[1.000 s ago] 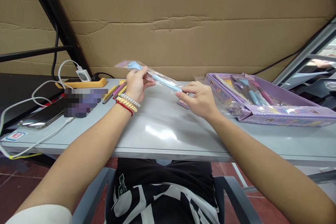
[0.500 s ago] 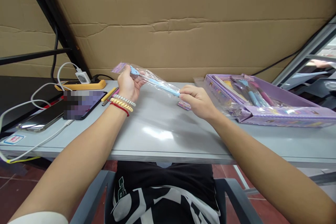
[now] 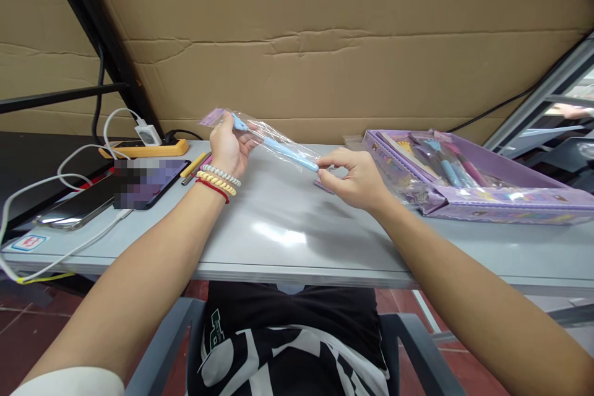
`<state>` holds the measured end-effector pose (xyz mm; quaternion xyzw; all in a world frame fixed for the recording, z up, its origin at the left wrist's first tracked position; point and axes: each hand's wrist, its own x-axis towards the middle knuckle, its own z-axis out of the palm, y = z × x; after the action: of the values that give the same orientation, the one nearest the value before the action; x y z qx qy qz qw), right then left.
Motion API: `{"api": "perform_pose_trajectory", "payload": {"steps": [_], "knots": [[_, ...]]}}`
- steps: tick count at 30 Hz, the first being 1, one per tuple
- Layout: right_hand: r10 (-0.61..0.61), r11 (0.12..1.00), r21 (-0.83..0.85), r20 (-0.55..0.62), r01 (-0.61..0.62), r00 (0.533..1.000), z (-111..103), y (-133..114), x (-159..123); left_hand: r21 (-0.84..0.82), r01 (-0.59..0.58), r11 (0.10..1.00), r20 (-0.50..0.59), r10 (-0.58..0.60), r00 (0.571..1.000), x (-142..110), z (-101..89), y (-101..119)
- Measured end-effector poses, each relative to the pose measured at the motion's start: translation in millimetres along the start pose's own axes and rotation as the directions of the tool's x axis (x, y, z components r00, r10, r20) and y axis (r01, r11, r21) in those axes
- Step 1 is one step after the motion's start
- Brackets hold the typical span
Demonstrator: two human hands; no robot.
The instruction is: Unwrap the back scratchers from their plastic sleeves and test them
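A light blue back scratcher (image 3: 288, 153) with a claw-shaped head and a thin metal rod slants above the desk inside a clear plastic bag (image 3: 266, 127). My left hand (image 3: 231, 145) is closed around the bag at the head end, where a purple printed flap sticks out past the fingers. At the other end, my right hand (image 3: 355, 178) pinches the tip of the blue handle between thumb and fingers. Partly hidden behind the right hand, a small purple printed piece (image 3: 323, 185) lies on the desk.
To the right stands an open purple box (image 3: 510, 204) holding blue and pink bagged scratchers. At left lie two phones (image 3: 74, 207), white cables, a yellow power strip (image 3: 171, 148) and several coloured sticks (image 3: 192, 166). A cardboard wall (image 3: 325, 74) rises behind the grey desk (image 3: 297, 253).
My left hand has shifted left to the scratcher's head end, and the metal rod now shows between head and handle. My right hand has stayed at the handle tip.
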<state>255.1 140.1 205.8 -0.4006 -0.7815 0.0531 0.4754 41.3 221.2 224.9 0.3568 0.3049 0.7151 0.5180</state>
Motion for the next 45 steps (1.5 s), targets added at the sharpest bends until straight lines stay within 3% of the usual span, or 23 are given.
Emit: {"api": "perform_pose_trajectory", "payload": {"steps": [14, 23, 31, 35, 41, 45], "knots": [[-0.053, 0.998, 0.046, 0.022, 0.052, 0.998, -4, -1, 0, 0.032, 0.006, 0.999, -0.006, -0.006, 1.000, 2, -0.8, 0], [-0.063, 0.996, -0.065, 0.047, 0.066, 0.997, -5, 0, 1, -0.002, 0.026, 1.000, 0.008, -0.026, 1.000, 0, 0.1, 1], [0.007, 0.991, -0.133, -0.047, -0.013, 0.999, -3, 4, 2, 0.033, 0.070, 0.997, 0.033, -0.071, 0.997, -2, 0.5, 1], [-0.043, 0.986, -0.167, -0.124, 0.022, 0.991, -2, 3, 3, 0.012, 0.039, 0.999, 0.040, -0.040, 0.998, 6, -6.6, 1], [-0.062, 0.990, -0.139, -0.276, 0.024, 0.959, -9, 0, 2, -0.058, 0.021, 0.998, -0.141, -0.029, 0.990, 15, -13.8, 9], [0.059, 0.995, 0.091, -0.366, -0.027, 0.929, -16, 0, 5, -0.009, 0.014, 1.000, -0.295, -0.016, 0.955, 27, -23.4, 9]]}}
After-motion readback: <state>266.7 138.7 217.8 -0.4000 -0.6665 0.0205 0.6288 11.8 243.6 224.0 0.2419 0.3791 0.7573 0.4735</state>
